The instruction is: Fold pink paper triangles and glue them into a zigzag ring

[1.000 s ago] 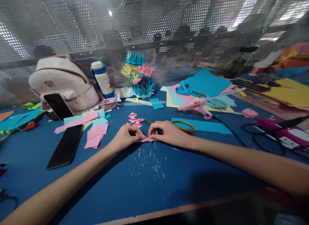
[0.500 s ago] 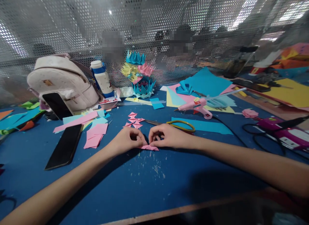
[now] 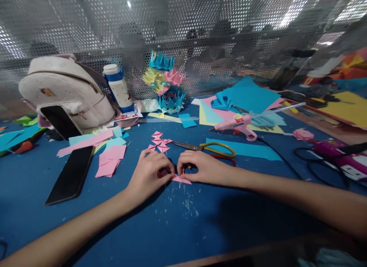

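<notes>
A small folded piece of pink paper (image 3: 181, 179) lies low over the blue table (image 3: 172, 228), pinched between both hands. My left hand (image 3: 150, 169) closes thumb and fingers on its left part. From the other side, my right hand (image 3: 197, 165) pinches it with thumb and fingertips; part of the paper is hidden. Several folded pink paper pieces (image 3: 158, 142) lie just beyond my left hand. Scissors with yellow and red handles (image 3: 219, 147) rest behind my right hand, beside a blue paper strip (image 3: 246, 149).
A pink glue gun (image 3: 236, 125) with a clear stick lies at right. Left are pink paper rectangles (image 3: 110, 160), a phone (image 3: 71, 175), a backpack (image 3: 65, 91) and a bottle (image 3: 119, 87). Paper flowers (image 3: 169, 100) stand before a perforated metal screen (image 3: 195, 41). A purple power strip (image 3: 341, 158) sits right.
The view has shifted slightly. Both hands stay at the pink paper, still pinching it; its visible right part now shows as a pointed, flatter shape. The other objects have not moved on the table.
</notes>
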`<state>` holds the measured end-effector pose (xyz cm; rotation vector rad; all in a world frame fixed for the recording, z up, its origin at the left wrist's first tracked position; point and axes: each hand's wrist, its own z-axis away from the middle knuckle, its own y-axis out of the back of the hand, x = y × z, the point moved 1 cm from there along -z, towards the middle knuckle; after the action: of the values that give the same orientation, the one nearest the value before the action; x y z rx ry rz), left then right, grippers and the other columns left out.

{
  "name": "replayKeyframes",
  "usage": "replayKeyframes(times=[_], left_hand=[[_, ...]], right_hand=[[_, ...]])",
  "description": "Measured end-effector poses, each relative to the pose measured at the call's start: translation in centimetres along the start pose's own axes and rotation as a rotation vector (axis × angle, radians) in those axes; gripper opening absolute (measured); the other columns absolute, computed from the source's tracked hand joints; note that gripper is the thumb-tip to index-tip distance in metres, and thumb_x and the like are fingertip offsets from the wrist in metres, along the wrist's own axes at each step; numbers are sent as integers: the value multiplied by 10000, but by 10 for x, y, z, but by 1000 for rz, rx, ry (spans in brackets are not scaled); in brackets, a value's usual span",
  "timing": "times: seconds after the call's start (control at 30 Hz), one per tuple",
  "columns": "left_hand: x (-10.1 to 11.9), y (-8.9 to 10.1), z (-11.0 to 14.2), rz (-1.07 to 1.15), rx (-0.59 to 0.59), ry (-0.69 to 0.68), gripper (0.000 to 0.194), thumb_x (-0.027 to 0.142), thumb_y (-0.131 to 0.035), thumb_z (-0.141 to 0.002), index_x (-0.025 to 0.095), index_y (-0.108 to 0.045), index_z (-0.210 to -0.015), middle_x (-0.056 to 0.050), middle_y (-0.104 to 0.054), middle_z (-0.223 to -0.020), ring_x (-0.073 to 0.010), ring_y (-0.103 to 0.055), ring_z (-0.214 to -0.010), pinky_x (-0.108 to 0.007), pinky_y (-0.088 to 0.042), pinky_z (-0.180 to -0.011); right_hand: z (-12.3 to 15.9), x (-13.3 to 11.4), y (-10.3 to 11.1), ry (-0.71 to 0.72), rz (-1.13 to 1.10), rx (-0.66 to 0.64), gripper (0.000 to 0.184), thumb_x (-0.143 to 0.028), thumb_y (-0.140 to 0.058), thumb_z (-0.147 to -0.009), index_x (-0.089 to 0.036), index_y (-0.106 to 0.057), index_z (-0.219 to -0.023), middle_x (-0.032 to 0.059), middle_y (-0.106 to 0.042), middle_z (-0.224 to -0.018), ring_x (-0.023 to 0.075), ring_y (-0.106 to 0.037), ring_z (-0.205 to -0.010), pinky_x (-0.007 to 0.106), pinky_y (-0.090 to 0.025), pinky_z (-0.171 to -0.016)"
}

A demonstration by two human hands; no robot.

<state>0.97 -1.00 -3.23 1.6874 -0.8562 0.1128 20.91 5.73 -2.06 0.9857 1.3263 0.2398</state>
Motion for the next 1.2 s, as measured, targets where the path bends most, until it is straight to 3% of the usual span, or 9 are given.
replayKeyframes(times=[0.17, 0.37, 0.53, 0.67, 0.77, 1.0, 1.2], left_hand=[[1, 2, 6, -74, 17, -212, 158, 211, -588, -973, 228, -695, -859, 15, -722, -813, -159, -587, -787, -390, -285, -949], [-1, 6, 11, -129, 49, -338, 208, 178, -505, -1016, 234, -700, -972, 9, -746, -894, -154, -589, -796, -393, -303, -947], [0, 8, 12, -104, 54, -390, 140, 198, -537, -1010, 218, -676, -1010, 10, -763, -912, -147, -620, -783, -391, -318, -977], [1, 10, 14, -80, 55, -410, 103, 216, -564, -999, 210, -662, -1030, 4, -768, -931, -148, -645, -795, -394, -326, -1009], [0, 11, 16, -77, 66, -425, 123, 205, -547, -1002, 202, -662, -1047, -7, -767, -941, -153, -650, -814, -404, -331, -1025], [-1, 8, 19, -46, 119, -464, 119, 180, -573, -979, 172, -672, -1044, -10, -759, -936, -153, -653, -822, -407, -358, -1021], [0, 8, 22, -93, 135, -492, 114, 176, -576, -972, 153, -670, -1033, -22, -759, -946, -162, -660, -835, -409, -372, -1019]], right_hand=[[2, 5, 0, 21, 14, -4, 57, -141, -668, -860, -190, -662, -830, 14, -638, -884, 157, -599, -871, 262, -444, -778], [3, 4, 0, 27, 95, -28, 16, -182, -705, -875, -196, -713, -874, 18, -678, -893, 171, -610, -904, 275, -438, -802], [6, -7, 24, 28, 243, -52, 74, -222, -649, -922, -223, -723, -925, 32, -696, -944, 190, -607, -920, 294, -427, -784], [18, -5, 56, -140, 388, 76, 135, -276, -608, -936, -230, -662, -1051, 50, -687, -1044, 215, -616, -939, 316, -428, -766], [33, 3, 66, -308, 532, 94, 187, -362, -627, -915, -208, -618, -1020, 77, -670, -1023, 240, -618, -892, 320, -408, -685], [59, 14, 58, -449, 683, 32, 222, -399, -557, -942, -178, -543, -922, 98, -643, -970, 234, -608, -810, 300, -348, -607], [56, 18, 53, -508, 594, 45, 261, -428, -569, -909, -206, -479, -805, -2, -594, -725, 161, -540, -632, 275, -252, -546]])
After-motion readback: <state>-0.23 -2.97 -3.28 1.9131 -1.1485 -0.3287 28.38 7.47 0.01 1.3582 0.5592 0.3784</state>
